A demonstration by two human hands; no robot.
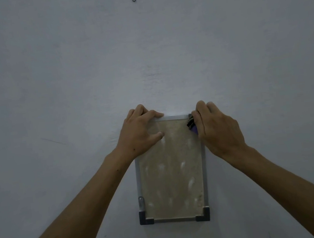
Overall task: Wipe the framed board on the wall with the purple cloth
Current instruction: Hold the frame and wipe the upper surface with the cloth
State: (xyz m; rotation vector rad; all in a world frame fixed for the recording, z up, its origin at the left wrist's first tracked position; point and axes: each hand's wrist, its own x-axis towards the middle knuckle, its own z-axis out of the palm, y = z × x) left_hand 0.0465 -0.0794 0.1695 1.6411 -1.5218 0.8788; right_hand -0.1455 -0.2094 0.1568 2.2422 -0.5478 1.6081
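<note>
Framed board (170, 168) hangs upright on the pale wall (67, 70), tan face w/ whitish smudges, metal frame, dark caps at both bottom corners. We see no readable writing or brand on it. Our left hand (140, 129) grips its top-left corner, fingers curled over the edge. Our right hand (217, 129) pinches the purple cloth (192, 127) against the top-right corner. Small fixing (134, 0) sits high on the wall.

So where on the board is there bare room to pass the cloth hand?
Free: the board face below both hands down to the black bottom corners. Crowded: the top edge, where the left hand grips one corner and the right hand holds the purple cloth.
</note>
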